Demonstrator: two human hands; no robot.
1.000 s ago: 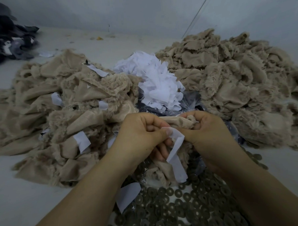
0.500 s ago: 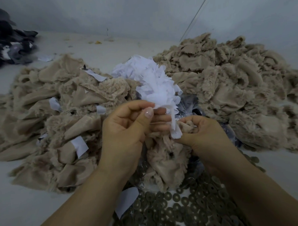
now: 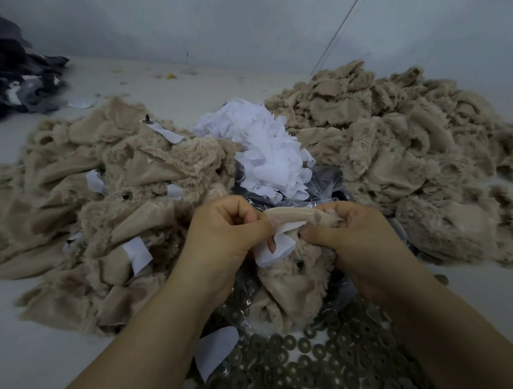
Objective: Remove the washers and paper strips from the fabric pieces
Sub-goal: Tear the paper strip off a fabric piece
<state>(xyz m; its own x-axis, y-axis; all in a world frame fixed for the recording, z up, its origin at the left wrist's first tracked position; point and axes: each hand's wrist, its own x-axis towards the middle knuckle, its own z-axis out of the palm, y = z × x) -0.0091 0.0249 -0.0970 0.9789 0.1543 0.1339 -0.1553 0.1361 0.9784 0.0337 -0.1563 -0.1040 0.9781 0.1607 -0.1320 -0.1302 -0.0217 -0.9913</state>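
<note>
Held over the heap of loose washers: a limp tan plush fabric piece, pinched at its top edge by right hand. Left hand curled, apparently nipping the flimsy white paper strip. Best gripped near the fold; easily torn.

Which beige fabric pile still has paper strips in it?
The left pile: white strips poke out in several spots. The right pile shows only bare beige fabric.
</note>
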